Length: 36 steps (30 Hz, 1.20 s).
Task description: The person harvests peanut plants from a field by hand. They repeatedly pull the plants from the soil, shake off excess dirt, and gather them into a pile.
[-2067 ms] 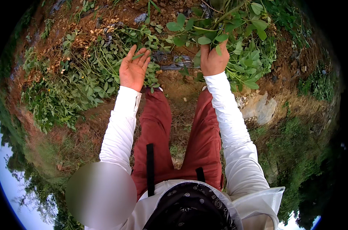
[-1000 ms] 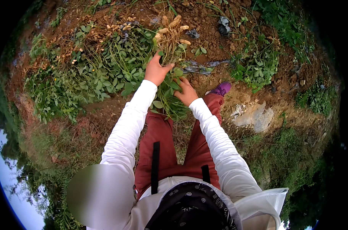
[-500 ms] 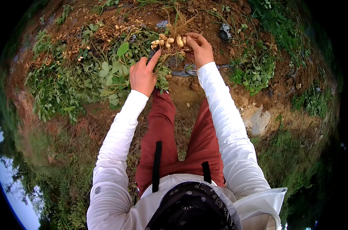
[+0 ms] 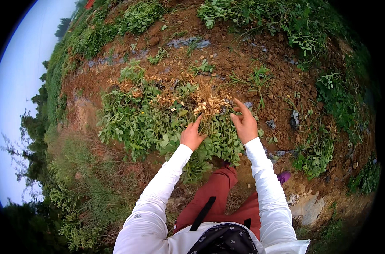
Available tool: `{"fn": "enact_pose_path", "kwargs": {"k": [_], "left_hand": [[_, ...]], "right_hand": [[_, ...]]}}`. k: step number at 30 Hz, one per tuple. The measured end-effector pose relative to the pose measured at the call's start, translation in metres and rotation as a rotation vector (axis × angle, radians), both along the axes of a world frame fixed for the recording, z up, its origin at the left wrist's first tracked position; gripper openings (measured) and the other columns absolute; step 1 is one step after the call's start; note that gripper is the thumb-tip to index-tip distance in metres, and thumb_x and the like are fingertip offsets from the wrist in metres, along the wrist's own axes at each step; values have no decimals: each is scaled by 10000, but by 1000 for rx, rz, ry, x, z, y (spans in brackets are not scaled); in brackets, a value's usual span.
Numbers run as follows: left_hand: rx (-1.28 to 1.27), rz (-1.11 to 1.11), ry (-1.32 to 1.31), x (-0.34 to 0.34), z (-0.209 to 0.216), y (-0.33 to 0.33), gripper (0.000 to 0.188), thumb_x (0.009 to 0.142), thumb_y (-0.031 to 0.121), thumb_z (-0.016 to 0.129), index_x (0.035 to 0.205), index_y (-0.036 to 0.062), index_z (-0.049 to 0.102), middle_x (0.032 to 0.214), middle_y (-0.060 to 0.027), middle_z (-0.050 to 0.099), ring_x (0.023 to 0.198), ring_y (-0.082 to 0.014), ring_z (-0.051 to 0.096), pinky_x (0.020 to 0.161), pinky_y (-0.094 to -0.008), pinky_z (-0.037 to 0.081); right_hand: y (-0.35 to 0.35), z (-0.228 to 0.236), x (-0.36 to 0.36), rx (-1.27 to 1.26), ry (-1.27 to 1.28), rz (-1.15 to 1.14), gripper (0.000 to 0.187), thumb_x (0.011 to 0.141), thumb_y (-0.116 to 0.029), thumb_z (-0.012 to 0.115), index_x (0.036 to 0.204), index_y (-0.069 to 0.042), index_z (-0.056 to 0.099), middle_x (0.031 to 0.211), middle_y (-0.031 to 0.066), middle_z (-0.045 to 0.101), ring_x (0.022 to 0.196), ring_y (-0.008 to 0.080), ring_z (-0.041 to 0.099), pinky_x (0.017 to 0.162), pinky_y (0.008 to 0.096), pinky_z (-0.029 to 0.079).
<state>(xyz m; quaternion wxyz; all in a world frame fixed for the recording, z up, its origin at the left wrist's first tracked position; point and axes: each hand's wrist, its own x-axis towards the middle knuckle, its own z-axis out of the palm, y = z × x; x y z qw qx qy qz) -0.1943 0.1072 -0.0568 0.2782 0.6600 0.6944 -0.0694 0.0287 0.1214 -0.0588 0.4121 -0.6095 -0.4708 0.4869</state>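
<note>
A peanut plant's pale pods (image 4: 211, 105) and tangled roots lie on top of a heap of uprooted peanut plants (image 4: 133, 112), in front of me. Just below the pods on the left is my left hand (image 4: 192, 136). Its index finger stretches toward the stems and its thumb stands apart; its other fingers are partly hidden. On the pods' right side my right hand (image 4: 246, 124) is open, thumb and fingers spread, with nothing seen between them. Green leaves (image 4: 220, 139) of the plant spread between my two wrists.
Reddish loose soil (image 4: 281, 80) lies beyond and to the right, with scraps of plastic film (image 4: 188, 42). More leafy plants (image 4: 311, 152) lie at the right. A pale flat rock (image 4: 307, 207) sits near my purple shoe (image 4: 284, 177). Tall weeds (image 4: 86, 190) stand at the left.
The view has swung leftward. The peanut plant, held up between my hands before, now rests on the heap. My right fingers have come off the pods and spread apart.
</note>
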Motion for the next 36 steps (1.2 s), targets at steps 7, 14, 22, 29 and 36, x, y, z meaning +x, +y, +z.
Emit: {"fn": "enact_pose_path", "kwargs": {"k": [7,14,22,29,36], "left_hand": [[242,90,205,-71,-54,55,911,714,301,761,1448,204,231,1184,-158,496,990,-353,562,826,-422,474],[-125,-72,370,-80,-126,63,759,799,518,619,1425,209,322,1485,-127,243,1262,-313,413,994,-464,385],[-43,-245,133,15,-187,9,702,802,395,647,1408,199,351,1489,-154,216,1254,-342,415,983,-418,406],[-39,-383,-48,131,-203,-20,700,806,359,653,1408,183,340,1465,-193,244,1281,-354,372,987,-418,395],[-145,-415,-282,301,-186,-80,625,840,301,630,1399,201,367,1463,-143,284,1289,-333,369,1001,-414,381]], "right_hand": [[11,86,-56,331,-51,148,795,808,-112,636,1456,-254,199,1167,143,550,811,299,634,663,378,531],[-21,14,-40,51,-182,79,841,843,-210,618,1474,-146,66,1166,191,555,850,306,637,720,398,521],[-44,-11,44,-49,-116,-246,860,832,-192,627,1474,-123,60,1116,161,564,825,288,638,711,371,518],[-50,-25,147,-10,-83,-318,764,853,-217,615,1458,-102,163,1240,169,470,981,293,578,827,386,486],[-168,-197,333,-468,-551,-510,693,813,-240,661,1400,-98,320,1413,223,256,1227,412,394,962,441,417]]}}
